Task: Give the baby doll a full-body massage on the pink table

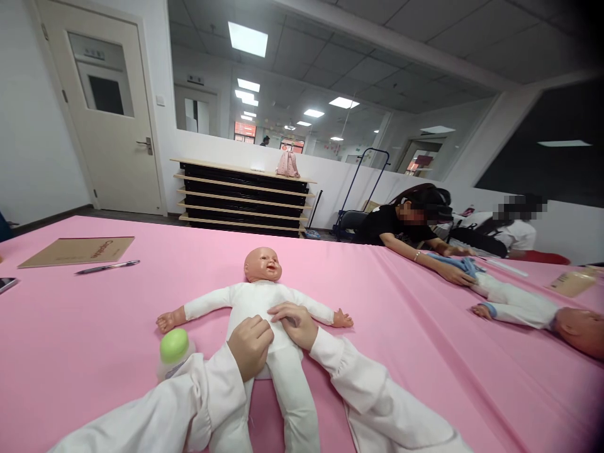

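A baby doll [257, 314] with a white cloth body lies on its back on the pink-covered table [94, 352], head away from me and arms spread wide. My left hand [251, 347] rests on its lower belly at the left, fingers curled closed; whatever they hold, if anything, is hidden. Across the middle of the doll's torso lies my right hand [295, 322], its fingers bent a little but stretched out, with nothing visible in them. Beside my left forearm stands a bottle with a green cap [174, 345], partly covered by my sleeve.
A notebook [78, 250], a pen [107, 267] and a phone's edge [7, 285] lie at the left. On the right, another person [401, 220] leans over a second doll [519, 299] with blue clothing. A bottle [572, 281] lies beyond it. Stacked boards [243, 195] stand behind the table.
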`<state>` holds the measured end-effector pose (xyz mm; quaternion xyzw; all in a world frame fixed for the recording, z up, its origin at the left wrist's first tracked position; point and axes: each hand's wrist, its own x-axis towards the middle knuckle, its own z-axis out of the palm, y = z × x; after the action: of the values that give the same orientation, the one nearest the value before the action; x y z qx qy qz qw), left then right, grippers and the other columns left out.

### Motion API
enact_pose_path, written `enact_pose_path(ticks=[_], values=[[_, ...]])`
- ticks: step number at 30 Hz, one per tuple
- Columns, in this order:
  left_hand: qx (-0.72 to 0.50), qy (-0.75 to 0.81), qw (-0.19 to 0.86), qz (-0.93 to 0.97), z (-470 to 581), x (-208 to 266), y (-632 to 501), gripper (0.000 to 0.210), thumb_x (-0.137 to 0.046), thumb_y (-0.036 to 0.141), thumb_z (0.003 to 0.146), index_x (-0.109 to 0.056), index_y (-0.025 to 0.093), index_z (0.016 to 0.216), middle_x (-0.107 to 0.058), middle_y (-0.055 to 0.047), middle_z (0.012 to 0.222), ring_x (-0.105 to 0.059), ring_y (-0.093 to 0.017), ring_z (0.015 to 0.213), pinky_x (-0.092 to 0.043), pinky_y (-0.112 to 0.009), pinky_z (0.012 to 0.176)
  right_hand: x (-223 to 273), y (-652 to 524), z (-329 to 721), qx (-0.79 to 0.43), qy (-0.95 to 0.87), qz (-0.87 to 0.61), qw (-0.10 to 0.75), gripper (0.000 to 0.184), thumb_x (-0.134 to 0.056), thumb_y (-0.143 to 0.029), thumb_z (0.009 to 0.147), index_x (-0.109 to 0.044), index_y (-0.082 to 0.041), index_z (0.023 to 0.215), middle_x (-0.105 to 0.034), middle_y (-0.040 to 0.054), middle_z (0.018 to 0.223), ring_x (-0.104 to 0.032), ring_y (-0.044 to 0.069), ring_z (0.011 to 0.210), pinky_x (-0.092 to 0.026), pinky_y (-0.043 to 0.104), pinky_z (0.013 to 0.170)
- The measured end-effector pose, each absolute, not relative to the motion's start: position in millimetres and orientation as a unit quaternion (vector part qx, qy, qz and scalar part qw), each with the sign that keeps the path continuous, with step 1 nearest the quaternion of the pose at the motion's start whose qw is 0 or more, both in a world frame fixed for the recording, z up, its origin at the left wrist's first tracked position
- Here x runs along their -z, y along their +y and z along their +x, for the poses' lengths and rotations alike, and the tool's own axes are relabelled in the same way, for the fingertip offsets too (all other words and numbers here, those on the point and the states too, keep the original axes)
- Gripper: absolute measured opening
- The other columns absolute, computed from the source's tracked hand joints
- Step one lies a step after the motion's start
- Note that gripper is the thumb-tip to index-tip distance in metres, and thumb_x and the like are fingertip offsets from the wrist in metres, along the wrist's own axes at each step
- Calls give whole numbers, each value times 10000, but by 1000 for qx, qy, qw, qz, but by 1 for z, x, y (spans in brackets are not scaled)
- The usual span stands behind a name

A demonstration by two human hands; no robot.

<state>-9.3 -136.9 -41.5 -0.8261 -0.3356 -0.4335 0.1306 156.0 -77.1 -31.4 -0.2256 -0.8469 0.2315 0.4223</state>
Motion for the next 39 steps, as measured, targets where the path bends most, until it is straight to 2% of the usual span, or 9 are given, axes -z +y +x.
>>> enact_pose_path(ticks=[3,8,13,18,24,29,32,35,39], values=[[446,-245,101,-855,-4,44,-136,242,-339,51,786,-523,152,666,-561,-41,659,-478,-143,653,-405,-270,605,24,-74,142,-275,-854,-190,398,275,-415,-55,749,-667,-165,742,-692,53,818,-640,136,836,-516,298,785],[410,-187,22,-892,0,48,-133,264,-383,72,795,-576,165,949,-650,-37,906,-568,-141,857,-441,-264,763,3,-44,100,-300,-930,-138,161,366,-386,12,720,-686,-174,817,-689,12,930,-549,121,1083,-403,285,968],[327,-256,-33,-909,-5,37,-133,433,-465,102,688,-556,222,1093,-595,-18,1138,-477,-204,1115,-308,-399,1004,-7,-14,71,-232,-961,-145,39,258,-517,-114,771,-665,-183,971,-653,24,1050,-516,139,1129,-392,227,960],[330,-401,-19,-854,-7,32,-138,457,-425,114,738,-525,238,1167,-526,-24,1243,-449,-206,1151,-301,-427,1002,1,-2,81,-168,-965,-175,103,303,-485,-182,821,-609,-175,1097,-540,54,1232,-422,164,1221,-315,296,1046],[400,-455,80,-792,-10,41,-138,289,-447,131,768,-595,160,1015,-634,-62,1029,-515,-231,985,-419,-386,805,18,-23,127,-106,-938,-244,220,355,-413,-201,864,-523,-165,1200,-449,88,1318,-377,180,1253,-305,390,1056],[410,-428,126,-796,-12,40,-139,142,-458,174,820,-598,156,813,-614,-60,794,-511,-192,755,-422,-338,659,28,-61,156,-105,-898,-248,347,264,-451,-145,829,-596,-193,1045,-597,80,1127,-512,171,1105,-411,391,960],[413,-351,132,-830,-8,39,-139,204,-442,178,845,-559,151,680,-553,-39,660,-479,-157,656,-410,-295,600,27,-74,159,-148,-881,-211,396,226,-440,-93,796,-623,-180,894,-630,73,938,-574,152,948,-479,339,849],[425,-261,100,-861,-4,42,-136,199,-434,161,859,-560,146,706,-573,-29,677,-498,-135,661,-429,-265,620,20,-72,152,-207,-885,-173,380,267,-411,-44,750,-639,-171,806,-627,61,858,-595,131,836,-506,288,759],[404,-174,42,-897,0,46,-132,191,-389,142,879,-576,148,915,-647,-33,872,-566,-129,821,-452,-250,744,8,-54,127,-253,-923,-119,263,347,-366,-5,740,-664,-163,819,-661,51,923,-595,114,936,-476,270,850]])
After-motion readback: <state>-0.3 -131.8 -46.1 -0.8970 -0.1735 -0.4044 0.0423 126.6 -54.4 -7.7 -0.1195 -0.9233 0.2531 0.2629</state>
